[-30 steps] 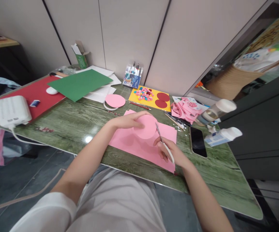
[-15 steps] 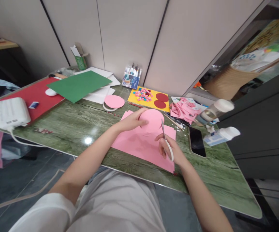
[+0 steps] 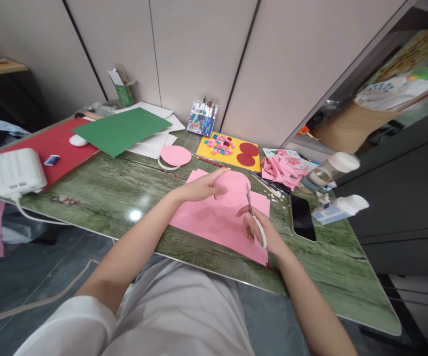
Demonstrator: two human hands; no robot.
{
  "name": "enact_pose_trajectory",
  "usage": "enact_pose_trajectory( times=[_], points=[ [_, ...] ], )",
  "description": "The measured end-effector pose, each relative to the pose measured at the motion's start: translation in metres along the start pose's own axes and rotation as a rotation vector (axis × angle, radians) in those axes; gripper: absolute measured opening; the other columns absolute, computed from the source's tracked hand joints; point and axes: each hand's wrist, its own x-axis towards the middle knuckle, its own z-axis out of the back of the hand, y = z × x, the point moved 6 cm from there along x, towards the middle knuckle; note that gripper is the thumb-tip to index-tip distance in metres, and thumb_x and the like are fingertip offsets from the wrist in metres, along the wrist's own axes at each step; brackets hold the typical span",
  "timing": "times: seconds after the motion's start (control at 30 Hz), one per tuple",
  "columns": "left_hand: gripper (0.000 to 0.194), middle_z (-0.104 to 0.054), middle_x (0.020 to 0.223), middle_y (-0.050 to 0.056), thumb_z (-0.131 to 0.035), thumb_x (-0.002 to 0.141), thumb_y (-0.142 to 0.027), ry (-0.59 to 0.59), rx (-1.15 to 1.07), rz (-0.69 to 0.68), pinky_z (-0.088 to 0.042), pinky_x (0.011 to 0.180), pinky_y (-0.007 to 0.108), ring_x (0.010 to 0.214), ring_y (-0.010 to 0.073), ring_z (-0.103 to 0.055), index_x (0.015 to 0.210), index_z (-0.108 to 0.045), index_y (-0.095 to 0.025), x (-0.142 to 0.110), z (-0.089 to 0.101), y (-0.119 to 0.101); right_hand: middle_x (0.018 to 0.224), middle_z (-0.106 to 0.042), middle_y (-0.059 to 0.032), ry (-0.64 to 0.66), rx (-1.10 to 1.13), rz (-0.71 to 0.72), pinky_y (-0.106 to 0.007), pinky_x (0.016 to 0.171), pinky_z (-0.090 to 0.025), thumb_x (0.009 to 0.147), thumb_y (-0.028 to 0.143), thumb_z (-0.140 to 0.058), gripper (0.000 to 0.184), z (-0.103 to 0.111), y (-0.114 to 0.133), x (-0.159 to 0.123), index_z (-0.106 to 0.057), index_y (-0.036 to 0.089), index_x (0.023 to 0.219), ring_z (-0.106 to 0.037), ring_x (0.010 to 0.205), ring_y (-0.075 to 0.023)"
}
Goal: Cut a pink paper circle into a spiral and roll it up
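My left hand (image 3: 208, 186) pinches a round piece of pink paper (image 3: 235, 189) at its left side, the thumb lying on top. In my right hand (image 3: 260, 227) is a pair of scissors (image 3: 259, 231) with white handles. The blades point away from me and meet the right edge of the round piece. Beneath both hands lie larger pink sheets (image 3: 214, 225) on the green wood-grain table. More pink paper circles (image 3: 175, 155) rest beyond my left hand, partly over a white ring-shaped object (image 3: 164, 165).
At the back, a yellow sheet (image 3: 207, 146) bears small pompoms (image 3: 219, 144) and dark red circles (image 3: 248, 149). Pink scraps (image 3: 282, 169), a phone (image 3: 303, 217) and bottles (image 3: 342, 208) stand or lie right. Leftward are a green sheet (image 3: 122, 129), red sheet (image 3: 60, 143) and white power bank (image 3: 19, 170).
The round pink piece has tilted and dropped slightly in my left hand. The scissors have shifted a little left along its right edge; their blades look closer together.
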Motion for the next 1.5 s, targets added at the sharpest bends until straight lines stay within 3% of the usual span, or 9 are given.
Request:
enact_pose_trajectory(
  times=[0.27,0.43,0.6,0.9,1.17,1.5],
  points=[
    [0.055,-0.037,0.143,0.009,-0.050,0.083,-0.027,-0.002,-0.012,-0.024,-0.033,0.105,0.045,0.129,0.0277,-0.037,0.136,-0.036,-0.023,0.0000,0.0010,0.0023,0.053,-0.051,0.0063,0.003,0.009,-0.007,-0.021,0.038,-0.035,0.094,0.046,-0.038,0.031,-0.0013,0.0007,-0.0006,-0.050,0.018,0.103,-0.045,0.035,-0.0085],
    [0.049,-0.046,0.132,0.008,-0.052,0.080,-0.020,-0.030,-0.058,-0.079,-0.044,0.091,0.037,0.122,0.0251,-0.042,0.129,-0.042,-0.022,0.0005,0.0038,0.0030,0.052,-0.051,0.0068,0.011,0.015,-0.019,-0.020,0.037,-0.034,0.094,0.046,-0.039,0.031,-0.0013,0.0009,-0.0001,-0.050,0.018,0.103,-0.045,0.034,-0.0084],
    [0.046,-0.047,0.129,0.008,-0.052,0.080,-0.020,-0.055,-0.072,-0.074,-0.046,0.082,0.032,0.114,0.0236,-0.045,0.126,-0.045,-0.021,0.0014,0.0054,0.0049,0.052,-0.051,0.0069,0.008,0.014,-0.020,-0.020,0.037,-0.033,0.093,0.045,-0.039,0.031,-0.0011,0.0005,0.0000,-0.050,0.018,0.103,-0.044,0.034,-0.0080],
    [0.043,-0.053,0.118,0.007,-0.051,0.080,-0.023,-0.101,-0.070,-0.054,-0.045,0.084,0.033,0.111,0.0233,-0.047,0.123,-0.047,-0.020,0.0030,0.0077,0.0080,0.052,-0.052,0.0066,0.000,0.010,-0.026,-0.020,0.036,-0.033,0.093,0.047,-0.040,0.030,-0.0012,-0.0018,0.0003,-0.050,0.019,0.099,-0.044,0.033,-0.0084],
    [0.043,-0.050,0.121,0.007,-0.050,0.081,-0.024,-0.010,-0.018,-0.026,-0.042,0.089,0.035,0.111,0.0224,-0.046,0.124,-0.045,-0.020,-0.0002,0.0026,0.0035,0.054,-0.052,0.0061,0.024,0.008,-0.018,-0.022,0.041,-0.038,0.093,0.049,-0.038,0.034,-0.0025,0.0004,-0.0011,-0.050,0.019,0.102,-0.046,0.037,-0.0091],
    [0.043,-0.050,0.121,0.007,-0.049,0.081,-0.023,0.000,-0.003,-0.017,-0.043,0.087,0.034,0.111,0.0226,-0.045,0.124,-0.045,-0.020,-0.0003,0.0029,0.0023,0.054,-0.052,0.0059,0.014,0.011,-0.024,-0.022,0.041,-0.038,0.093,0.050,-0.038,0.036,-0.0030,-0.0011,-0.0003,-0.050,0.018,0.103,-0.046,0.037,-0.0095]
  ],
)
